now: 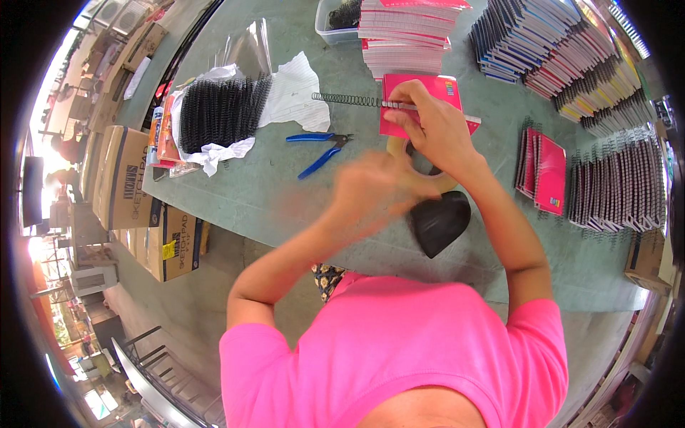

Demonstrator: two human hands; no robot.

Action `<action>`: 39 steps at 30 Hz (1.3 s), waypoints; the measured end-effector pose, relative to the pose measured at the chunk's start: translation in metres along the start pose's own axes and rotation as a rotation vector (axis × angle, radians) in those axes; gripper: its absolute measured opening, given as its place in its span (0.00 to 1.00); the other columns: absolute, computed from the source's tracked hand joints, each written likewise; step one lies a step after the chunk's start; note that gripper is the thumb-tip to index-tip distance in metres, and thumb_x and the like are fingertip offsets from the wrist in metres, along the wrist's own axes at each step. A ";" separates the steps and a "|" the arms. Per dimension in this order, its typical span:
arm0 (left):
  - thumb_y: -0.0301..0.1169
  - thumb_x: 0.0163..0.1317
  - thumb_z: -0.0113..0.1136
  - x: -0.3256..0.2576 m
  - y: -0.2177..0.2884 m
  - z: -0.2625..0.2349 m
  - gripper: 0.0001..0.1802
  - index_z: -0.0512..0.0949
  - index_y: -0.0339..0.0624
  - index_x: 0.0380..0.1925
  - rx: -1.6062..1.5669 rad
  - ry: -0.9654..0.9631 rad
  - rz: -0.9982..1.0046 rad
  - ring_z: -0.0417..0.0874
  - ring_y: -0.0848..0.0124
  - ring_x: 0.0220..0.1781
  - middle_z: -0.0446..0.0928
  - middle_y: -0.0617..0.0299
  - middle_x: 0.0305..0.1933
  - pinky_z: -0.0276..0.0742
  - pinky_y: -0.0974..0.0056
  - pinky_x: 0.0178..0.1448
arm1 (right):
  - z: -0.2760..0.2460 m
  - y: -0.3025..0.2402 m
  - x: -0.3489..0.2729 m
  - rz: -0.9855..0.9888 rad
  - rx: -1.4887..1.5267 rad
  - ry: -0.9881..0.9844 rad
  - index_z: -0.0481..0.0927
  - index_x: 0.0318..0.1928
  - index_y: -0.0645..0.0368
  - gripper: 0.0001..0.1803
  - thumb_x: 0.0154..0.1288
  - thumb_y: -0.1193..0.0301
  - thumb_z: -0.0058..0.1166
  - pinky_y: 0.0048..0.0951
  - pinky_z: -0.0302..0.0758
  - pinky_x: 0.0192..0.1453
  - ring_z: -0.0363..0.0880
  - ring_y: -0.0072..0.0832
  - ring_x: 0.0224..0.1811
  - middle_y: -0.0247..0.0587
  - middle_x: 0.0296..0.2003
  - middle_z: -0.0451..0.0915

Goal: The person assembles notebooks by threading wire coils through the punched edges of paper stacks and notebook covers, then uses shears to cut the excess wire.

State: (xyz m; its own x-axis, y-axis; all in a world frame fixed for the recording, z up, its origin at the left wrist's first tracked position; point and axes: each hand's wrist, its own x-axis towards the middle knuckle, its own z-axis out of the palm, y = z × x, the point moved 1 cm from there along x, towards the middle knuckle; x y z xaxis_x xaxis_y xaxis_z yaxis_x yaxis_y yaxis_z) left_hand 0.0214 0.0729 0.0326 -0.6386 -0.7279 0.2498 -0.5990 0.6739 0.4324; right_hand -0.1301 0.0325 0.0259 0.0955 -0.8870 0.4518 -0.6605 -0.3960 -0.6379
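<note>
A black spiral binding coil (346, 99) is at the edge of a small pink notebook (448, 89), much of its length sticking out to the left. My right hand (444, 132) pinches the coil at that edge between thumb and fingers. Lower and to the left is my left hand (365, 184), so smeared by motion that its fingers do not show. Beneath the hands lies a yellowish tape-like ring (396, 148), and nearer me a black wedge-shaped object (440, 222). Blue-handled cutters (319, 151) rest on the green table (285, 200), left of the notebook.
Many black coils (222, 110) lie on white paper at the left. Behind the notebook rise stacked pink-covered pads (408, 36) and a clear tub (330, 25). Bound notebooks (617, 182) fill the right side, near pink ones (548, 171). Cardboard boxes (121, 175) stand beyond the table's left edge.
</note>
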 end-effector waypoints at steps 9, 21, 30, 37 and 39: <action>0.31 0.54 0.65 -0.023 0.003 -0.008 0.14 0.70 0.40 0.33 -0.493 -0.113 -0.122 0.75 0.65 0.37 0.69 0.54 0.36 0.74 0.62 0.36 | -0.048 0.022 -0.012 0.141 0.064 -0.132 0.80 0.40 0.61 0.10 0.56 0.74 0.60 0.25 0.75 0.40 0.80 0.27 0.32 0.36 0.30 0.81; 0.25 0.54 0.60 0.017 -0.032 -0.056 0.26 0.70 0.47 0.55 -0.161 0.432 -0.094 0.81 0.58 0.43 0.75 0.51 0.45 0.75 0.63 0.45 | -0.044 0.053 -0.031 0.459 0.786 -0.100 0.81 0.38 0.64 0.11 0.53 0.76 0.64 0.19 0.75 0.39 0.77 0.15 0.34 0.32 0.31 0.81; 0.26 0.52 0.62 0.032 -0.024 -0.038 0.19 0.77 0.47 0.47 -0.032 0.337 0.092 0.78 0.62 0.39 0.76 0.57 0.39 0.74 0.62 0.39 | -0.042 0.043 -0.037 0.470 0.775 -0.075 0.82 0.41 0.62 0.11 0.56 0.74 0.61 0.18 0.74 0.41 0.76 0.15 0.35 0.31 0.33 0.82; 0.23 0.51 0.63 0.044 -0.005 -0.042 0.15 0.80 0.43 0.42 -0.088 0.428 -0.013 0.79 0.67 0.40 0.78 0.60 0.39 0.74 0.65 0.42 | -0.038 0.047 -0.038 0.373 0.709 -0.047 0.82 0.41 0.62 0.12 0.55 0.74 0.62 0.22 0.75 0.45 0.77 0.18 0.37 0.33 0.33 0.82; 0.23 0.50 0.64 0.039 -0.004 -0.029 0.16 0.80 0.43 0.42 -0.011 0.226 0.111 0.79 0.67 0.36 0.77 0.59 0.35 0.73 0.66 0.39 | -0.035 0.041 -0.035 0.401 0.772 -0.093 0.82 0.42 0.61 0.12 0.55 0.78 0.60 0.21 0.75 0.44 0.77 0.17 0.38 0.34 0.35 0.82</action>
State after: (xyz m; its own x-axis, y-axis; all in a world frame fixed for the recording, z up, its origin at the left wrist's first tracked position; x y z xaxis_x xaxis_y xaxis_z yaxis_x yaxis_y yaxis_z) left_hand 0.0136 0.0382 0.0656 -0.5751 -0.6599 0.4835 -0.5253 0.7510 0.4001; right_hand -0.1867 0.0553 0.0057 0.0466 -0.9964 0.0712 0.0284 -0.0700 -0.9971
